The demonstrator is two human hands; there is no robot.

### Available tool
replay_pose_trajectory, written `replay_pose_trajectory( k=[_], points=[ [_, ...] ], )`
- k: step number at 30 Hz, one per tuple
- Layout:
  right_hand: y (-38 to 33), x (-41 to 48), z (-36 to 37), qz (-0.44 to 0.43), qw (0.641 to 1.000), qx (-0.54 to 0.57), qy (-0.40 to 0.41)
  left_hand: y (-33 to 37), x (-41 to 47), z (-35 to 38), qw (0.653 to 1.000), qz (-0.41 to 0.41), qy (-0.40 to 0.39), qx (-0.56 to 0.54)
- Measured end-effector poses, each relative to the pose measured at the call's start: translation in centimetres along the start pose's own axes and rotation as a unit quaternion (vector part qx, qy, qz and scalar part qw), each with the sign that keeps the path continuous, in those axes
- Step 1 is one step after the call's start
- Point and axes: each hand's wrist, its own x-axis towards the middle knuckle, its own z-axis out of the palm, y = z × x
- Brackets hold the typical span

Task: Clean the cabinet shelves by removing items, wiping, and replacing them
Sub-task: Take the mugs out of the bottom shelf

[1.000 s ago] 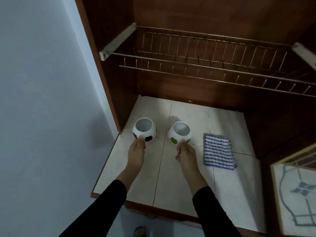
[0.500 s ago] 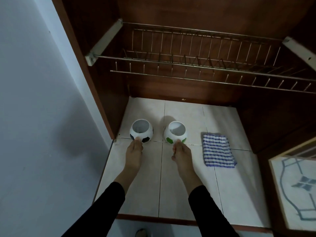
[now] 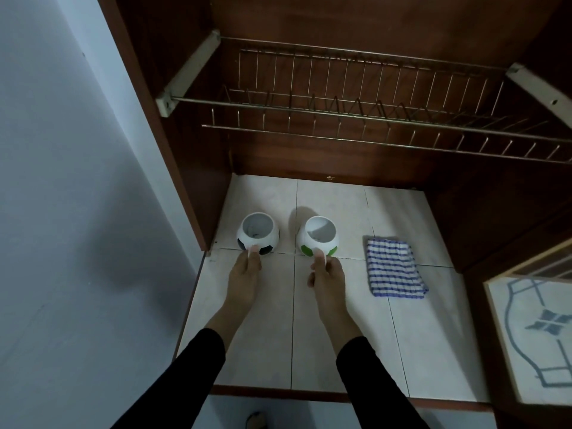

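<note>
Black-sleeved arms [image 3: 198, 366] outstretched: left hand [image 3: 244, 275] seemingly pinches black-patched cup [image 3: 258, 235], right hand [image 3: 328, 275] green-patched cup [image 3: 318, 235].

Plain grey wall [image 3: 77, 212] fills left side. Far right of wall, low: door panel [image 3: 535, 335] w/ blue-grey line pattern. Blurry dark obj [image 3: 256, 421] on floor [image 3: 309, 413], right of wall's foot.

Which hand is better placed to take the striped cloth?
Probably the right hand, once it releases the green-patched mug: the striped cloth lies beside it; the left hand, holding the black-patched mug, is farther.
</note>
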Motion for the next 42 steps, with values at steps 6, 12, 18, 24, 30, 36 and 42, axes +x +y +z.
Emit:
replay_pose_trajectory(
  k=[6,12,18,24,30,36,42],
  points=[
    [0.2,-1.1,-1.4,-0.012,1.000,-0.008,0.002,0.1,-1.2,-0.2,0.999,0.026,0.045,0.004],
    [1.0,-2.3,-3.4,-0.075,0.988,-0.133,0.004,0.5,-3.2,-1.2,0.992,0.025,0.089,0.086],
    [0.5,-5.3,-7.4,-0.146,0.945,-0.282,-0.078,-0.3,-8.6,-0.3,0.974,0.053,0.112,0.188],
    [-0.1,-8.7,-12.8,-0.200,0.853,-0.463,-0.135,0.3,-15.2,1.4,0.911,0.119,0.031,0.393],
    [1.5,-12.8,-18.5,-0.245,0.781,-0.547,-0.174,-1.1,-22.0,2.9,0.879,0.157,-0.018,0.449],
    [3.7,-17.1,-23.4,-0.206,0.761,-0.583,-0.197,-2.8,-28.4,4.4,0.872,0.134,-0.072,0.466],
    [4.5,-21.2,-27.6,-0.189,0.780,-0.569,-0.181,-3.7,-33.3,5.7,0.859,0.157,-0.107,0.475]
  ],
)
